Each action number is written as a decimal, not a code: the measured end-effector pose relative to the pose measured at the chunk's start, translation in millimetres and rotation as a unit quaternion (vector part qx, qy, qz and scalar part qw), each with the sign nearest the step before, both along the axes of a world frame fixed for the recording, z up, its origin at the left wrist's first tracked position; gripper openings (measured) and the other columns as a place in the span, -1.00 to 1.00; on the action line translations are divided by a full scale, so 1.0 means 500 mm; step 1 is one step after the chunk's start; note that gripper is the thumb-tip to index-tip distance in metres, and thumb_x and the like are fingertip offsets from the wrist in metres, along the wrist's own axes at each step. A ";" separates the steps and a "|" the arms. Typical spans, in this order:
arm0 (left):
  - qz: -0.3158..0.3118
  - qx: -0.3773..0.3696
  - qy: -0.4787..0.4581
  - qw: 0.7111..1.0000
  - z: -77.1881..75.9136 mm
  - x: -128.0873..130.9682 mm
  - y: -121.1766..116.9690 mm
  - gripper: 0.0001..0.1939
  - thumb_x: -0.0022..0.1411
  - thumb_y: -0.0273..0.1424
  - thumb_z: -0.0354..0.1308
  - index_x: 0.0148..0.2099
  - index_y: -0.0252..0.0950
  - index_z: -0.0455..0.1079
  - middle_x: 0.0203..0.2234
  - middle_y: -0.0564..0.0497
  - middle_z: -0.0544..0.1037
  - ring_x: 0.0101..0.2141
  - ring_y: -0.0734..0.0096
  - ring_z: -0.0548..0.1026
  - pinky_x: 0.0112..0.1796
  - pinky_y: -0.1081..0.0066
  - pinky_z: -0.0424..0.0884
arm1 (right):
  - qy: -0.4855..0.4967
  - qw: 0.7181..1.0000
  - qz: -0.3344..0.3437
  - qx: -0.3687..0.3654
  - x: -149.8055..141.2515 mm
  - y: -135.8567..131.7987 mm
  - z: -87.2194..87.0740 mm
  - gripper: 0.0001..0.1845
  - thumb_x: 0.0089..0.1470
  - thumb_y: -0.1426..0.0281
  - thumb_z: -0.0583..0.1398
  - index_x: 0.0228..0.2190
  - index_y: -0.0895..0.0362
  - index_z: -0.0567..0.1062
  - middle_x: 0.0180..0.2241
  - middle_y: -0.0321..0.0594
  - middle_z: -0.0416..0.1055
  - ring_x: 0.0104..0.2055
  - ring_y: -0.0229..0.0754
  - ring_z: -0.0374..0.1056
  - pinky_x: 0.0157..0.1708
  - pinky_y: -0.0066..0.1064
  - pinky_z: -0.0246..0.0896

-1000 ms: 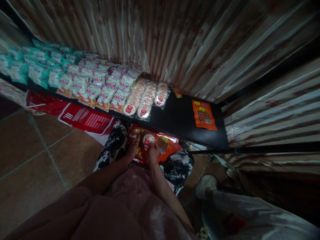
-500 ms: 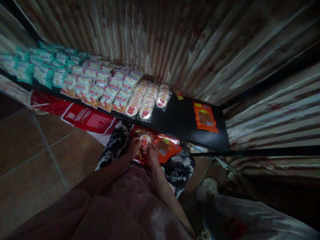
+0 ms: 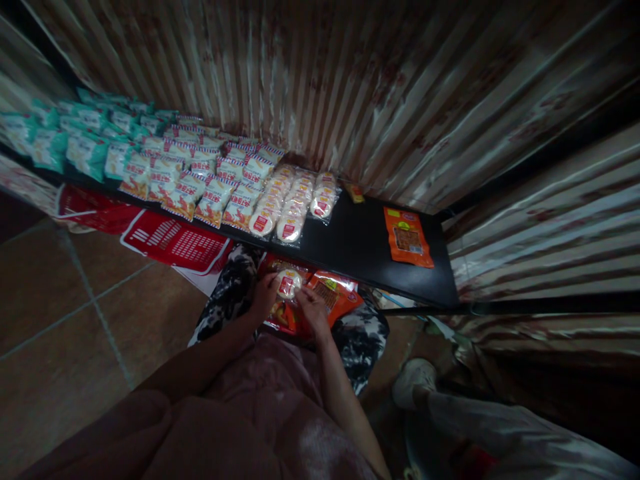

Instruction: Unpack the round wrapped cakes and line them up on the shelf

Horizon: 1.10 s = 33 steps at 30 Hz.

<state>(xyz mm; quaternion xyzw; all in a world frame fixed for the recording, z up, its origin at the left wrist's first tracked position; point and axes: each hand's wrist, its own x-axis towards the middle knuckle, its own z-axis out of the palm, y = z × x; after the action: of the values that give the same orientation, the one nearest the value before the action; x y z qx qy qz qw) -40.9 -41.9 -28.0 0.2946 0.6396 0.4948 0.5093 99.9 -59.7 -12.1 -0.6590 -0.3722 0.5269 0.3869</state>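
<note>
Between my two hands, above my lap, is a round white rice cracker pack (image 3: 289, 284) with a red label in clear wrapping. My left hand (image 3: 265, 293) is closed on its left edge. Fingers of my right hand (image 3: 312, 307) pinch its lower right edge. Beneath it on my lap lies a red snack bag (image 3: 280, 319), partly hidden by my hands. An orange snack bag (image 3: 336, 293) rests to its right, just beyond my right hand.
On a long black shelf (image 3: 350, 240) stand teal snack bags (image 3: 85, 155), white-and-orange snack bags (image 3: 185, 190) and rows of rice cracker packs (image 3: 290, 227). An orange packet (image 3: 407, 237) lies at its right. Red baskets (image 3: 175, 241) sit below. Another person's shoe (image 3: 414, 381) is at right.
My left hand has come onto the rice cracker pack, which moved slightly left and now lies between both hands. The view has shifted a little.
</note>
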 end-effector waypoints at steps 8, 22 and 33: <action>-0.031 0.042 0.052 0.997 0.021 0.007 -0.001 -0.83 0.06 -0.39 0.17 -0.26 -0.25 0.51 -0.33 -0.04 0.59 -0.23 0.20 0.50 -0.09 0.31 0.35 | 0.130 0.991 -0.010 0.023 -0.012 -0.008 0.018 -0.60 -0.18 0.13 0.29 -0.32 0.13 0.54 -0.47 -0.30 0.51 -0.45 -0.24 0.39 -0.41 -0.45 0.30; 0.003 0.061 0.055 0.997 0.040 0.019 0.001 -0.81 0.12 -0.38 0.13 -0.20 -0.26 0.47 -0.30 -0.03 0.57 -0.22 0.26 0.49 -0.11 0.35 0.35 | 0.187 0.980 -0.032 0.057 -0.040 -0.016 0.033 -0.46 -0.22 0.24 0.29 -0.13 0.10 0.42 -0.36 -0.31 0.48 -0.46 -0.32 0.33 -0.43 -0.52 0.26; 0.025 0.057 0.031 0.998 0.045 0.023 -0.006 -0.76 0.03 -0.44 0.20 -0.18 -0.28 0.42 -0.22 -0.08 0.52 -0.20 0.27 0.48 -0.11 0.33 0.35 | 0.098 0.986 -0.099 0.089 -0.035 -0.011 0.058 -0.49 -0.15 0.19 0.25 -0.12 0.12 0.47 -0.15 -0.18 0.51 -0.17 -0.13 0.42 -0.15 -0.32 0.34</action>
<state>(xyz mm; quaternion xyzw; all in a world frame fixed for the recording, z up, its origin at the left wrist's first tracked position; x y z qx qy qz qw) -29.5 -44.9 -5.4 0.3221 0.6330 0.5335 0.4593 82.3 -65.2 16.7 -0.6009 -0.3107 0.5128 0.5286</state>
